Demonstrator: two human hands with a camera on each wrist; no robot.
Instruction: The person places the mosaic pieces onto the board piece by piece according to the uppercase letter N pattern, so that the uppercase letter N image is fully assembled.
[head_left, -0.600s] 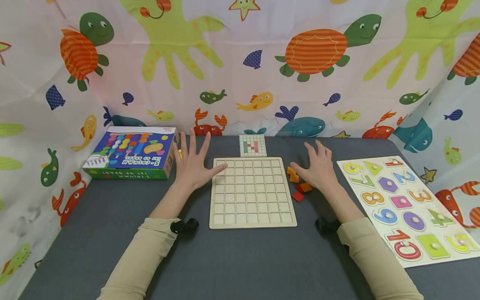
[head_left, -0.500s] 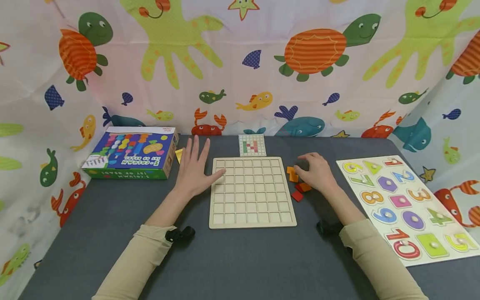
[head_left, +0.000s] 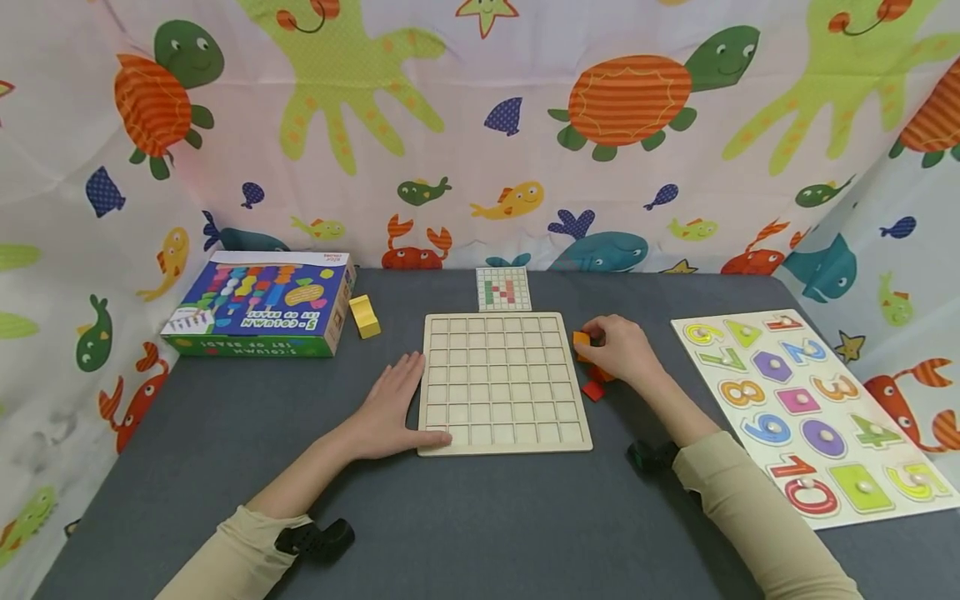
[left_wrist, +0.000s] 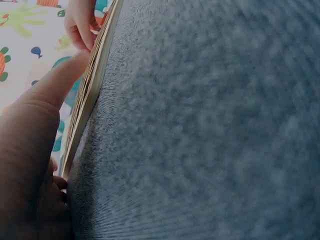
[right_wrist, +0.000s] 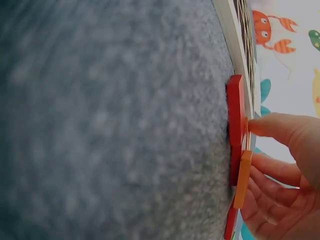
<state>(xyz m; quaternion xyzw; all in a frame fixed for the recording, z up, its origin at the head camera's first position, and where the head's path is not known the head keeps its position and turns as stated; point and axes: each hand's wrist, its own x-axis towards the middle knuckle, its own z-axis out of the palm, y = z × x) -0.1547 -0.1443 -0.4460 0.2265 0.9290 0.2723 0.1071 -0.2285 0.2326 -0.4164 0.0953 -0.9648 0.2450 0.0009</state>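
Note:
A wooden grid board (head_left: 502, 392) lies mid-table. My left hand (head_left: 386, 421) rests along its left side, fingers extended, thumb over the near-left corner; the left wrist view shows that thumb (left_wrist: 60, 80) against the board's edge. To the right of the board, my right hand (head_left: 626, 350) reaches down over a small pile of tiles. Its bent thumb and fingers touch around an orange tile (head_left: 580, 342); whether they pinch it is hidden. A red tile (head_left: 593, 391) lies at the pile's near end. Close up, another orange tile (right_wrist: 243, 180) leans among red tiles (right_wrist: 235, 110).
A small pattern card (head_left: 503, 292) lies behind the board. Yellow blocks (head_left: 365, 317) sit by a blue bead-set box (head_left: 255, 308) at the left. A number puzzle board (head_left: 825, 512) lies at the right. A printed cloth (head_left: 450, 125) hangs behind the table.
My left hand has slid from beside the board's far left to its near-left corner, uncovering the yellow blocks. My right hand has lowered onto the tiles, its spread fingers drawing together.

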